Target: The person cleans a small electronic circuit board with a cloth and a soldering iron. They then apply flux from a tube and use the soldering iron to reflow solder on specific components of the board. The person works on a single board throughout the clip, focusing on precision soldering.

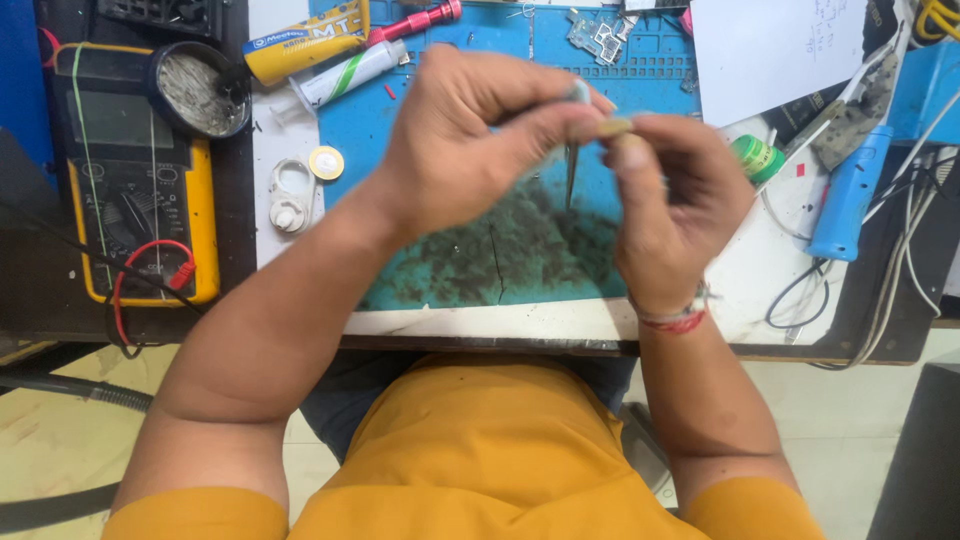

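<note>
Blue silicone, stained dark across its near half, makes up the large work mat (650, 75) on the white bench top (285, 180); every place below is given against this mat. Off its left edge a yellow-cased multimeter (135, 185) with red and black leads is seen, and off its right edge a blue-handled soldering tool (850, 190) with trailing cables. At the mat's far left corner a yellow glue tube (305, 42) lies.

Above the mat's middle, both hands are raised. The left hand (470, 140) is curled, its fingertips pressed together on something small and pale that cannot be made out clearly. The right hand (675, 200) pinches a small tan, stub-like piece (605, 128) between thumb and forefinger, touching the left fingertips. Thin steel tweezers (571, 175) hang point-down between the hands; which hand holds them cannot be told.

The tan piece is judged light, small and easily dropped. It is best taken by its sides with gentle pressure.
</note>
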